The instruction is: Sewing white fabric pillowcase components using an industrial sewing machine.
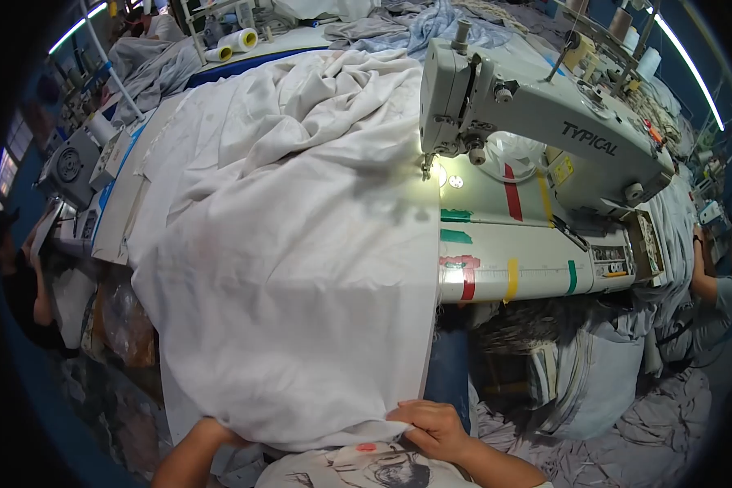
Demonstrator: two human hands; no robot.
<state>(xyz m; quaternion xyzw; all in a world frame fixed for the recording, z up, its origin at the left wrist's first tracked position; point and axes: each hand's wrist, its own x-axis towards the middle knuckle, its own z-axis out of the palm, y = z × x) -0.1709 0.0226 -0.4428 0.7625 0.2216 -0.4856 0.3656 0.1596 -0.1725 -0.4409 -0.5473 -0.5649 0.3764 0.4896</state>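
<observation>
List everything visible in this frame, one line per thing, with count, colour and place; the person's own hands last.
white fabric: one large sheet, white, draped over the table and off its near edge
sewing machine: one, pale grey-green, right on the table
table: one, pale top with red, green and yellow tape marks, centre right
thread cones: two, white, far left on the table
grey fabric pile: one heap, grey, low right
co-worker's arm: one, far right edge
left hand: one, mostly under the fabric's near hem
right hand: one, gripping the near hem

Matt white cloth (293,244), glossy machine (537,122)
</observation>
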